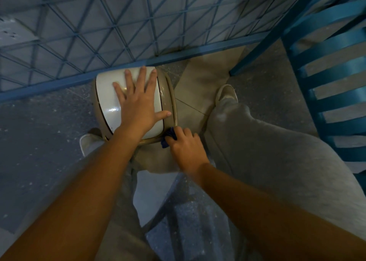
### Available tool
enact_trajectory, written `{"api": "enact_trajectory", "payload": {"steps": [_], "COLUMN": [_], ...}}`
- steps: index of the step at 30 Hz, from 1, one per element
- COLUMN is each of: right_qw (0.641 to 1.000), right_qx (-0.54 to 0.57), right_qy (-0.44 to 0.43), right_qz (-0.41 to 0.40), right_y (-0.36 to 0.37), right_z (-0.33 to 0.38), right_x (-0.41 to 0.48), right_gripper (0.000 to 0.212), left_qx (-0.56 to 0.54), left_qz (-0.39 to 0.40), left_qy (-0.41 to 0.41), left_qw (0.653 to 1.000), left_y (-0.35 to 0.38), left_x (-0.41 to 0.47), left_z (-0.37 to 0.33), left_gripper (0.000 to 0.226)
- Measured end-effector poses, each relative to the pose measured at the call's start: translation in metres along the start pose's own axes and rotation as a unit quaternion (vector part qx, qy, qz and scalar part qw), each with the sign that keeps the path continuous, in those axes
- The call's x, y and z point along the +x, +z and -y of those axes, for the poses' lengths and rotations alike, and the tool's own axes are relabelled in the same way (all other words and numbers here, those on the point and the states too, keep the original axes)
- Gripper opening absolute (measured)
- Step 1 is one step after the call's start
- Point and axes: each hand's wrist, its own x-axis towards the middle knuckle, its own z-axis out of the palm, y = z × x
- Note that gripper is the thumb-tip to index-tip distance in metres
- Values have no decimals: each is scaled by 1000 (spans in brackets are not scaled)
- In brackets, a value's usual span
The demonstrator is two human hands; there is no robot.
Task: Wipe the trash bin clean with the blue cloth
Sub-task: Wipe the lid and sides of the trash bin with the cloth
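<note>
A beige trash bin (167,94) with a glossy white swing lid (108,100) stands on the floor between my feet, close to a blue mesh fence. My left hand (138,102) lies flat on the white lid, fingers spread. My right hand (185,146) grips a dark blue cloth (168,137) and presses it against the bin's near right rim and side. Only a small bunched part of the cloth shows from under my fingers. The bin's lower body is hidden under the lid and my arms.
The blue wire mesh fence (118,23) runs right behind the bin. A blue slatted metal chair or bench (326,62) stands at the right. My legs in grey trousers (267,152) flank the bin, with shoes (226,93) on the speckled grey floor.
</note>
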Motion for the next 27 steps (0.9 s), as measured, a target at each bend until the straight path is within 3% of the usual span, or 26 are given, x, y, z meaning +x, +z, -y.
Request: {"api": "enact_trajectory", "payload": {"steps": [7, 9, 11, 14, 23, 25, 27], "right_qw": [998, 997, 997, 997, 989, 992, 983], "right_qx": [-54, -65, -64, -41, -50, 8, 156], "right_qy": [-44, -40, -38, -30, -82, -56, 19], "right_qz": [8, 22, 31, 57, 114, 110, 91], "right_y": [-6, -10, -14, -16, -35, -30, -27], "right_z": [-22, -25, -27, -29, -44, -49, -56], "right_x": [9, 15, 19, 22, 51, 59, 66], "right_gripper": [7, 23, 11, 30, 38, 36, 32], "left_qx": [4, 6, 7, 7, 9, 8, 6], "left_qz": [4, 2, 2, 2, 2, 0, -2], "left_qy": [2, 1, 1, 2, 6, 6, 7], "left_qw": [1000, 1000, 1000, 1000, 1000, 1000, 1000], "left_y": [0, 0, 0, -1, 0, 0, 0], "left_x": [0, 0, 0, 0, 1, 1, 1], "left_z": [0, 0, 0, 0, 1, 1, 1], "left_gripper": [104, 104, 104, 104, 104, 105, 105]}}
